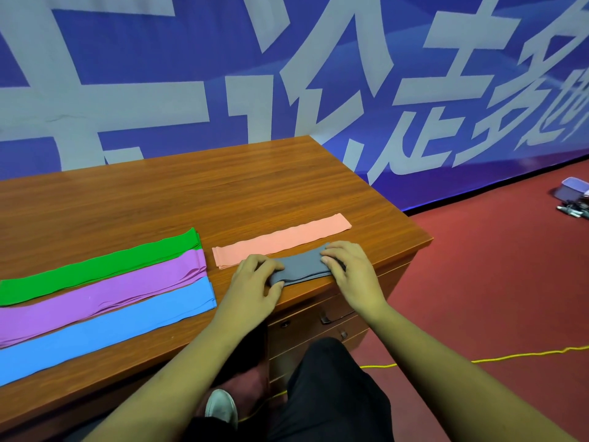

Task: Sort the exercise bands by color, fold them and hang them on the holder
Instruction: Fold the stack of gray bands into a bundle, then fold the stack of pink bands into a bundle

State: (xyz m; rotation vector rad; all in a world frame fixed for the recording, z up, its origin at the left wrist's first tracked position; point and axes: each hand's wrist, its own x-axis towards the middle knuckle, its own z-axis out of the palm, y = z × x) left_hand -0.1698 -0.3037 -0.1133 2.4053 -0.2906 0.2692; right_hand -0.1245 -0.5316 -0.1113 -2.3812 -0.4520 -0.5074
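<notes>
While your left hand pinches the folded grey band at the worktop edge, your right hand holds its other end, both grips tight; pink band just behind.

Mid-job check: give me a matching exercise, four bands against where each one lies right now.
Bands:
1 green band
2 blue band
3 pink band
4 grey band

Places:
A folded, held by left hand and right hand
B front of the left three
C back of the left three
D flat, just behind the hands

Pairs: 1-C, 2-B, 3-D, 4-A
</notes>
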